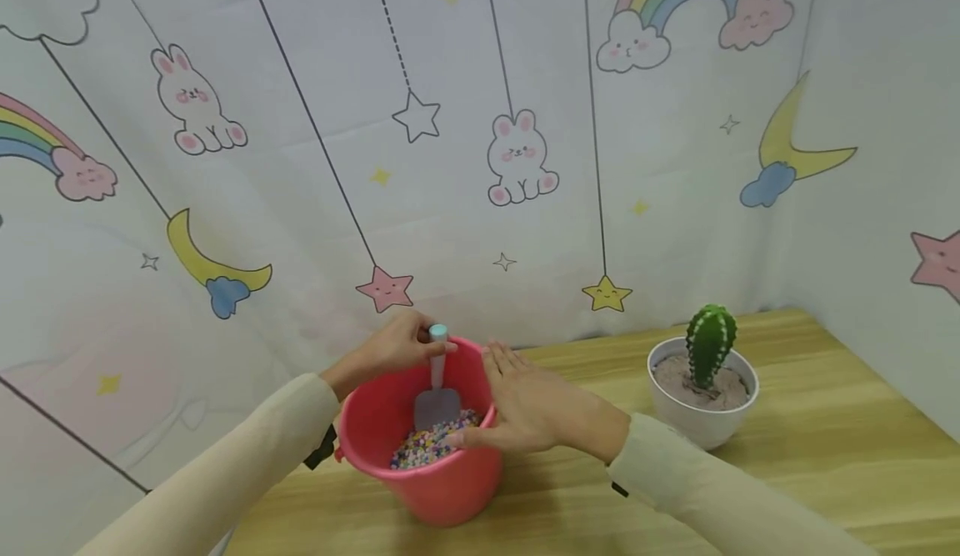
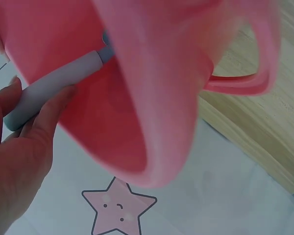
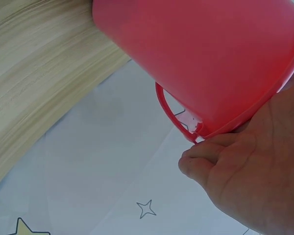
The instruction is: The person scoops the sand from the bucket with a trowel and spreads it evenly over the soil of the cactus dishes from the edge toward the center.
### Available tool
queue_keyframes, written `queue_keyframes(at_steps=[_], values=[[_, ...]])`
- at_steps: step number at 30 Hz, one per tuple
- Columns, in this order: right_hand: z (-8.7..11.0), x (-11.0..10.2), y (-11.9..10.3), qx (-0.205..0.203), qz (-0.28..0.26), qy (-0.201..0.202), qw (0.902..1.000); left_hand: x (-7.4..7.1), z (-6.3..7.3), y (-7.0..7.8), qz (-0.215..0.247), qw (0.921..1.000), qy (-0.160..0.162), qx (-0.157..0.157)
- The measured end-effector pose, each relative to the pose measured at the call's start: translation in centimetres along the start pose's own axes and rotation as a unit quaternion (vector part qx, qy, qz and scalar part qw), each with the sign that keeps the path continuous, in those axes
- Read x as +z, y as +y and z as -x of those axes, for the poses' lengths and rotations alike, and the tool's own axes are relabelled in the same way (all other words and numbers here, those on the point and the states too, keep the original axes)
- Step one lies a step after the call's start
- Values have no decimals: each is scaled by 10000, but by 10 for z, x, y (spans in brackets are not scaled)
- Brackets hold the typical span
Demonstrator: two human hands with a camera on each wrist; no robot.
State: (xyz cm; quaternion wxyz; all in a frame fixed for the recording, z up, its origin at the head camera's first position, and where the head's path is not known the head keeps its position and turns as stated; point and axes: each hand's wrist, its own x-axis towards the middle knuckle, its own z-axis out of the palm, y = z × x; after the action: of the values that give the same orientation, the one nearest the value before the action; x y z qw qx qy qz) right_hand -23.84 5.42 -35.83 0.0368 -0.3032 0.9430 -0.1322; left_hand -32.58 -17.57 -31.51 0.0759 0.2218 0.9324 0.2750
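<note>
A red-pink bucket [image 1: 450,489] stands on the wooden table, with small multicoloured beads [image 1: 427,446] inside. My left hand [image 1: 396,343] pinches the pale handle of a toy shovel [image 1: 438,406] between thumb and fingers. The shovel's grey blade points down into the bucket, its lower edge at the beads. In the left wrist view, the shovel handle [image 2: 59,81] slants across the bucket's mouth. My right hand [image 1: 536,402] rests against the bucket's right rim, fingers extended and thumb over the edge. The right wrist view shows its fingertips beside the bucket's handle joint [image 3: 198,129].
A potted cactus [image 1: 711,348] in a white pot stands on the table [image 1: 600,498], right of the bucket. Behind the table hangs a pale cloth [image 1: 315,231] printed with rabbits, stars and moons. The bucket's loop handle [image 2: 245,83] hangs down its far side.
</note>
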Motion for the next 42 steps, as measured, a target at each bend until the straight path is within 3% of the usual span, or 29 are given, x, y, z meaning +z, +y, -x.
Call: queue_keyframes(at_steps=[15, 23, 33, 42], values=[[0, -1, 2, 63, -133, -23, 9999, -3, 5, 2, 299, 9993, -207, 54], [1, -1, 1, 85, -250, -45, 9996, 2, 7, 4, 444, 9980, -448, -81], [0, 1, -1, 55, -325, -53, 9994, 2, 11, 6, 479, 9971, -589, 70], [-1, -1, 1, -9, 26, -132, 9999, 4, 17, 11, 693, 9953, -673, -37]])
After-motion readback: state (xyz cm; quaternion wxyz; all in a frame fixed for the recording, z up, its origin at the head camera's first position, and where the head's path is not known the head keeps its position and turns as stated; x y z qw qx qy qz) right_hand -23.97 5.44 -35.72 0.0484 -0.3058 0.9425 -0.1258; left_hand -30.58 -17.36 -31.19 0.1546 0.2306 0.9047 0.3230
